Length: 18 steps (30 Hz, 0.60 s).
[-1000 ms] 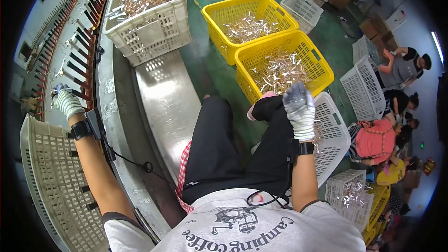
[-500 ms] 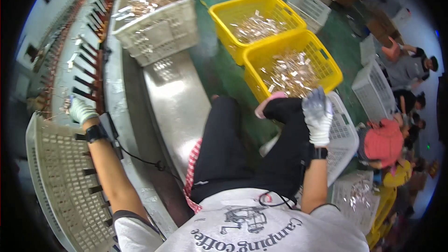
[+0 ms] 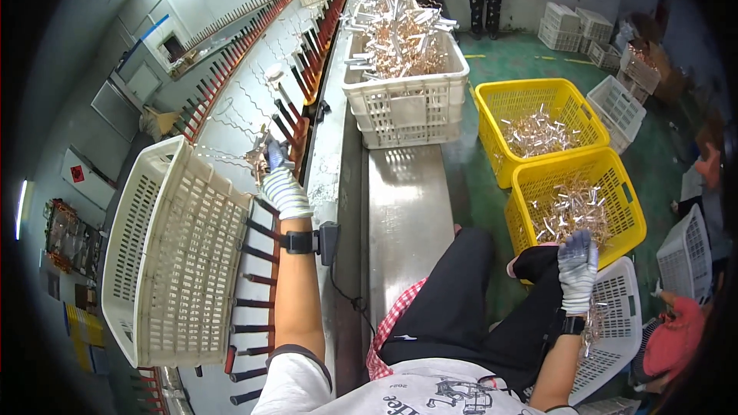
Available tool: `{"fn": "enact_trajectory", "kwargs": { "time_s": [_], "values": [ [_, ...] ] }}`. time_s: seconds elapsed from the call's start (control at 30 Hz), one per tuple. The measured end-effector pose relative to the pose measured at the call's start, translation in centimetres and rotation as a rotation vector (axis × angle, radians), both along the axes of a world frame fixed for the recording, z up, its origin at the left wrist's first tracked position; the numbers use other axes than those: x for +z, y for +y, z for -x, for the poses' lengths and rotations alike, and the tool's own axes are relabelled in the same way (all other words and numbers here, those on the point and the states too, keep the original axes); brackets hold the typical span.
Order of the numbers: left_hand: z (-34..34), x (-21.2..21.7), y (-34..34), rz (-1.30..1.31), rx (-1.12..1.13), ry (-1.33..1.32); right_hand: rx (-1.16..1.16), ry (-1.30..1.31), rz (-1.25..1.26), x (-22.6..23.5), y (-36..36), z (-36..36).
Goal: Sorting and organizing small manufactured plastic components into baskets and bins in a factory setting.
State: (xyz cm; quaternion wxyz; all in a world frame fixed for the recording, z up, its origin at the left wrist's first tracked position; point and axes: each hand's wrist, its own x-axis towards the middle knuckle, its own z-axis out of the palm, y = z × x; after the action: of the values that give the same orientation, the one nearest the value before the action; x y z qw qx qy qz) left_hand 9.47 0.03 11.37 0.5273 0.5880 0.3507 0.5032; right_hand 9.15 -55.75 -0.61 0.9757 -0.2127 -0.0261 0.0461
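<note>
My left hand (image 3: 284, 188), in a striped glove with grey fingers, reaches over the long line at my left. Its fingers close around a small bunch of copper-coloured metal pieces (image 3: 257, 160); their exact shape is hard to make out. Thin wavy wires (image 3: 238, 104) lie on the pale surface just beyond. My right hand (image 3: 576, 269), gloved the same way, is held above my leg with its fingers stretched out and nothing visible in them. It is nearest to the front yellow crate (image 3: 634, 238), which holds many copper-and-silver pieces (image 3: 569, 211).
A white crate (image 3: 161, 261) stands tilted on the line beside my left forearm. Dark-handled pegs (image 3: 288, 115) run along the line. Heaped white crates (image 3: 403, 111) stand ahead, above a metal bench (image 3: 407, 192). Another yellow crate (image 3: 592, 100) and a white crate (image 3: 626, 300) are at right, near other people.
My view has swung left and up, so the scene sits farther right in the picture. The left hand is still on the metal pieces; the right hand remains above my leg.
</note>
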Motion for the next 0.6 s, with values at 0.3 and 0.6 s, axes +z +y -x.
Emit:
{"fn": "enact_trajectory", "kwargs": {
  "time_s": [0.3,0.6],
  "values": [
    [-4.2,-6.3,7.4,-0.252,0.545,0.185,0.051,-0.045,-0.038,-0.4,1.6,-0.6],
    [0.8,-1.0,5.5,-0.373,0.256,-0.061,0.012,-0.021,0.012,0.2,1.6,-0.3]
  ]
}}
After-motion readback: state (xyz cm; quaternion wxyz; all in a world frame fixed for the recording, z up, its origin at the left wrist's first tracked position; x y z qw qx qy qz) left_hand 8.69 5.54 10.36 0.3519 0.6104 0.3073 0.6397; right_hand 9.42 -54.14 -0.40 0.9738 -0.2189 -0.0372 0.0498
